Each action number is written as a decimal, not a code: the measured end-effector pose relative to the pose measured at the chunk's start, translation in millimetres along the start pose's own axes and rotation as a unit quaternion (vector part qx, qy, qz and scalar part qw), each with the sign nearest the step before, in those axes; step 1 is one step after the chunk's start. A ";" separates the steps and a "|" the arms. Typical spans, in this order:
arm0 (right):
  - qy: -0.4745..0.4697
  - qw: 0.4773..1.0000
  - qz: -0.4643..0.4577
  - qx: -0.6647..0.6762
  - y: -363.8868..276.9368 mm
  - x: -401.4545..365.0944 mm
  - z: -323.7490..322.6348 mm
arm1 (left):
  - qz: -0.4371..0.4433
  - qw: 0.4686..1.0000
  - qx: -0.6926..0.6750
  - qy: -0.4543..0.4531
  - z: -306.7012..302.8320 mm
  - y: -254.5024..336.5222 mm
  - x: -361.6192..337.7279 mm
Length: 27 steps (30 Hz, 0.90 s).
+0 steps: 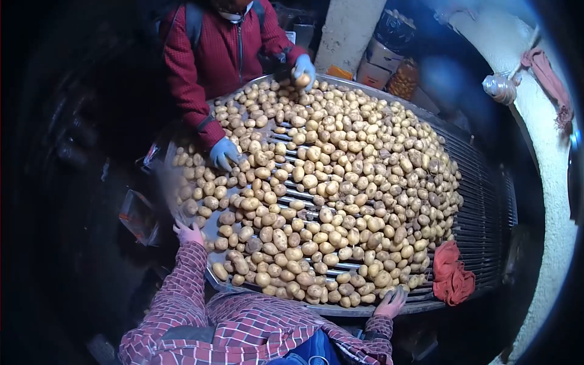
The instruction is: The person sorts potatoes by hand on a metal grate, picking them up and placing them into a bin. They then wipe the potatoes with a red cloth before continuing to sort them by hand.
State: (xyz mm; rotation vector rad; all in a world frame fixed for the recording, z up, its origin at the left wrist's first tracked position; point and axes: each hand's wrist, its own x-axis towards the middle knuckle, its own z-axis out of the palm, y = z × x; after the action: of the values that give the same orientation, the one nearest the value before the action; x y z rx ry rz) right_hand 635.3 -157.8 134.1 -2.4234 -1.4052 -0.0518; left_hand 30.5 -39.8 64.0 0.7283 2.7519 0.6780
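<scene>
Many potatoes (pixel 340 182) lie spread over a metal table with a slatted rack (pixel 477 201). My left hand (pixel 188 233) is at the table's left edge, beside the potatoes, fingers apart and holding nothing. At the near edge, toward the right, my right hand (pixel 391 302) rests next to the outermost potatoes with its fingers spread. Both my sleeves are checked.
Across the table a co-worker in a red jacket (pixel 210 55) has blue gloves, one holding a potato (pixel 302 80). Red mesh cloth (pixel 451 274) lies on the rack at right. A filled net sack (pixel 404 79) and a pale curved beam (pixel 550 176) stand beyond.
</scene>
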 end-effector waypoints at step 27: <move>-0.023 0.999 0.003 -0.027 -0.5 7.1 -0.1 | 0.043 0.994 0.093 0.039 14.1 -21.5 17.2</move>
State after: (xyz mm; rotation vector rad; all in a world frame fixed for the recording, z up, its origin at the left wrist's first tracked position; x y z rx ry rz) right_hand 638.5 -151.7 135.7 -2.4885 -1.4335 -0.0319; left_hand 11.4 -42.3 39.8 0.8817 2.8981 0.4781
